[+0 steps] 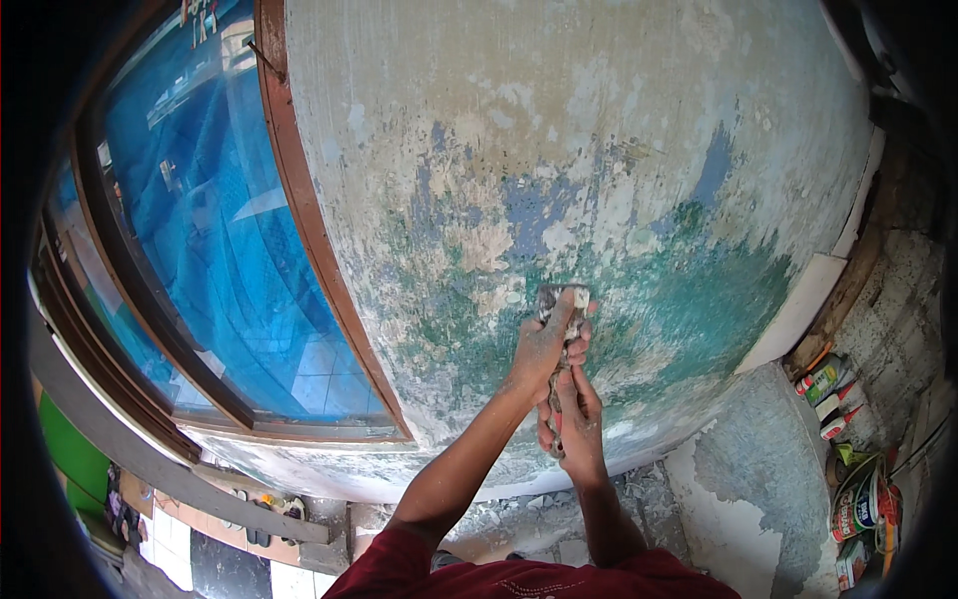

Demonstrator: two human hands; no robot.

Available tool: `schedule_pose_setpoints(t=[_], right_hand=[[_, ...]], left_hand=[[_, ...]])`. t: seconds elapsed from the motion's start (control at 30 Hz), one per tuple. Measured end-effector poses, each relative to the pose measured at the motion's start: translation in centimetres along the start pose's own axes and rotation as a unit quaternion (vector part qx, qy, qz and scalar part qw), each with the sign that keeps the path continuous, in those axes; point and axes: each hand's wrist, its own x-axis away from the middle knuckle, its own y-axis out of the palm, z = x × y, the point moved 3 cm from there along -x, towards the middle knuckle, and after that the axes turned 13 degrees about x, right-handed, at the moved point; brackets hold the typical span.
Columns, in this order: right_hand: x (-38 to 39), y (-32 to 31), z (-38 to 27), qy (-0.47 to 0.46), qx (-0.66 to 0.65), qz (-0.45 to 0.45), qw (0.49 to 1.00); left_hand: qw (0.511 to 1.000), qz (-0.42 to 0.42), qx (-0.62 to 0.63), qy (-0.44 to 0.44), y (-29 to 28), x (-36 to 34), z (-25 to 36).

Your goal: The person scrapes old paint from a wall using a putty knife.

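Observation:
My left hand (544,349) grips the upper part of a dusty putty knife (550,298), its fingers wrapped around it close to the blade. My right hand (577,424) is closed on the handle just below. The blade lies against a wall (479,80) with flaking beige, white, blue and green paint; whether it fully touches is hard to tell. Part of the knife is hidden under my fingers. Pale dust coats both hands.
A brown-framed window (200,230) with blue covering fills the left. At right are several bottles (826,379), a paint bucket (860,509) and a rough concrete surface (898,299). Debris (559,504) lies along the wall's foot; shoes (264,529) sit lower left.

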Motion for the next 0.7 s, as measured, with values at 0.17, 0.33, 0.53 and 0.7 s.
schedule_pose_setpoints(t=[0.17, 0.33, 0.53, 0.7], right_hand=[[0.1, 0.4, -1.0, 0.010, -0.008, 0.011, 1.000], [-0.1, -0.1, -0.7, 0.012, 0.000, 0.008, 1.000], [0.1, 0.2, -0.9, 0.006, -0.003, 0.015, 1.000], [-0.4, 0.4, -1.8, 0.003, 0.012, 0.007, 1.000]], left_hand=[[0.999, -0.024, 0.024, 0.007, 0.8, 0.2, 0.8], [1.000, -0.017, 0.021, -0.008, 0.4, -0.3, 0.1], [1.000, -0.024, 0.015, 0.011, 0.7, 0.0, 0.5], [0.999, -0.021, 0.010, 0.026, 1.0, -0.4, 1.2]])
